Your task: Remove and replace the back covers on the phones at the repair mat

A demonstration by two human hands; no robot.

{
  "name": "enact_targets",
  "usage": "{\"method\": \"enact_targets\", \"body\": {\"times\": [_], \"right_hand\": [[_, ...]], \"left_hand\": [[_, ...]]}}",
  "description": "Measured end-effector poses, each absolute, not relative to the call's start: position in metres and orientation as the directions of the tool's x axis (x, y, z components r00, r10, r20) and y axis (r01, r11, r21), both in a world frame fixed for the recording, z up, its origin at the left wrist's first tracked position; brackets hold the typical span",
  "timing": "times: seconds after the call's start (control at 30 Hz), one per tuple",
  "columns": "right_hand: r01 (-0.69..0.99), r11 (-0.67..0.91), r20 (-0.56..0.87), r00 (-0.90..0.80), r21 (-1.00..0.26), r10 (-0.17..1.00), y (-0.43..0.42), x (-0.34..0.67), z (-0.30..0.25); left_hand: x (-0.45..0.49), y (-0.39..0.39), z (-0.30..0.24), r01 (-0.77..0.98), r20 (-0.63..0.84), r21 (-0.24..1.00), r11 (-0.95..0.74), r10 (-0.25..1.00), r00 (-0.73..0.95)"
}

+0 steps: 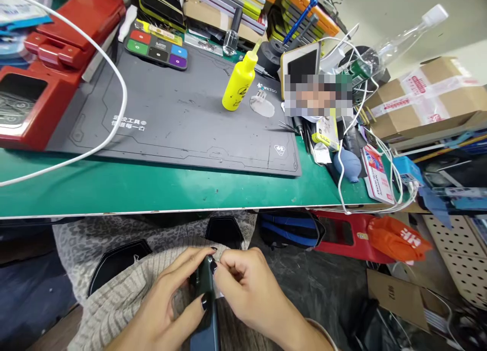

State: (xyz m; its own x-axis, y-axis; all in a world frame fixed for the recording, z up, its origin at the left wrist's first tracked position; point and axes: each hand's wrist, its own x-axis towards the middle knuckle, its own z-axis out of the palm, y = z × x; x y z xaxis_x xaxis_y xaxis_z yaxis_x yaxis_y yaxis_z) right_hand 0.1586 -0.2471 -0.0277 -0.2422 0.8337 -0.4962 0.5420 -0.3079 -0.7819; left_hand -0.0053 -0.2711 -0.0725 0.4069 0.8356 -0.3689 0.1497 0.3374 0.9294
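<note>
Below the table's front edge, over my lap, a dark phone [205, 335] with a bluish edge stands tilted, its upper end between my hands. My left hand [167, 300] grips it from the left, fingers along one side and thumb pressed on its face. My right hand [249, 285] is closed at the phone's upper right edge, the thumb touching near the corner. A small whitish piece [218, 291] shows beneath the right thumb; what it is, and what those curled fingers pinch, I cannot make out.
On the green table [171, 194] lies a grey work mat [171, 123] bearing a yellow bottle [238, 84]. A red device [57, 77] stands left, crossed by a white cable [124, 95]. Tools, a blue air blower [348, 164] and a cardboard box [429, 97] crowd the right.
</note>
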Motion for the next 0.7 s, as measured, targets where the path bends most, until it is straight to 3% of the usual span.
{"method": "enact_targets", "body": {"times": [0.17,0.4,0.53,0.7], "right_hand": [[0.684,-0.157,-0.438,-0.258,-0.712,0.861,-0.243,0.153,-0.022],[0.788,-0.095,-0.431,-0.228,-0.609,0.873,-0.241,0.144,-0.018],[0.817,-0.076,-0.434,-0.222,-0.571,0.873,-0.243,0.142,-0.02],[0.858,-0.074,-0.43,-0.179,-0.508,0.885,-0.244,0.141,-0.024]], "left_hand": [[-0.012,-0.269,-0.063,0.207,-0.379,0.925,0.32,0.828,0.414],[-0.013,-0.268,-0.067,0.181,-0.419,0.907,0.38,0.782,0.461],[-0.012,-0.271,-0.07,0.092,-0.503,0.845,0.526,0.726,0.469],[0.0,-0.277,-0.066,-0.01,-0.66,0.704,0.71,0.659,0.359]]}}
